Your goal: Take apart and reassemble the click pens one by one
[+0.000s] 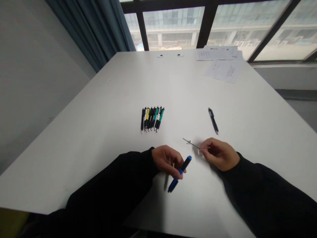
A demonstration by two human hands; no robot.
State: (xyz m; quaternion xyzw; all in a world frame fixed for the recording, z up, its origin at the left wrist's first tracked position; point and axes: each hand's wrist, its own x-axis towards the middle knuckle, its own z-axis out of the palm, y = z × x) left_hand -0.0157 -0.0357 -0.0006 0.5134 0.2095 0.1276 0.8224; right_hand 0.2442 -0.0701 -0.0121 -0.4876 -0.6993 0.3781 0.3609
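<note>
The pen barrel [174, 183] is glossy blue plastic, the refill [192, 143] thin metal, the tabletop [99, 132] smooth, matt white.

The left hand [168, 162] holds a blue-and-black pen barrel [186, 162]; the right hand [219, 153] pinches a thin metal refill [190, 142]. A row of pens [152, 119] and a black pen [213, 121] lie farther off on the white worktop [99, 138].

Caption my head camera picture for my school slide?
Left hand holds a blue pen; right hand pinches a refill.
</note>
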